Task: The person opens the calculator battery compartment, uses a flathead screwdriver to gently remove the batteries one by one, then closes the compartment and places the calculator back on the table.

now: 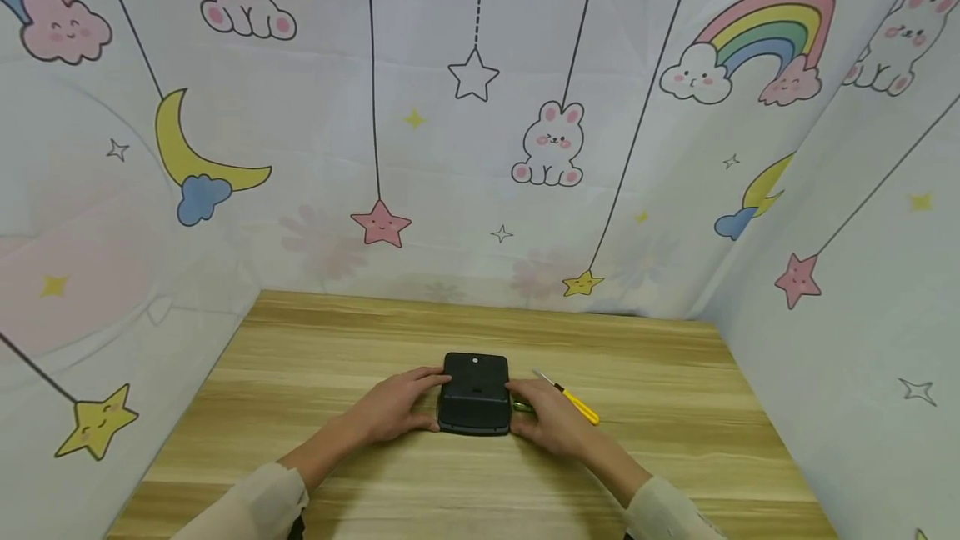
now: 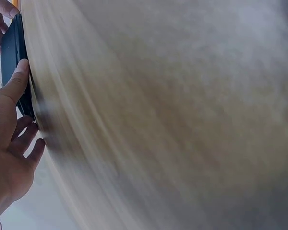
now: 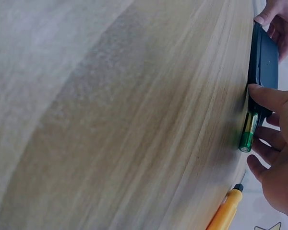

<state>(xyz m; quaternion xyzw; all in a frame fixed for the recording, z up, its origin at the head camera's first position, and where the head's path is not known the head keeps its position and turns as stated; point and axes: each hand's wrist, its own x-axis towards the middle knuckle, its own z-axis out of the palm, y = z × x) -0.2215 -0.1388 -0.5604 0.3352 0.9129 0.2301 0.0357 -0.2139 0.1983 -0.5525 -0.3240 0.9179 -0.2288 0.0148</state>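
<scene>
A flat black device (image 1: 476,394) lies on the wooden table, with a raised ridge across it and a small light dot near its far end. My left hand (image 1: 393,407) holds its left side, thumb at the near corner and fingers farther up the edge. On the opposite side my right hand (image 1: 551,417) grips it the same way. A green battery (image 3: 248,136) lies beside the device, near the right hand's fingers and partly covered by that hand in the head view. Just past the right hand rests a screwdriver (image 1: 577,404) with a yellow handle.
The wooden table (image 1: 337,340) meets a white cloth backdrop (image 1: 450,157) printed with stars, bunnies and rainbows at its far edge. More of this cloth hangs along the left and right sides.
</scene>
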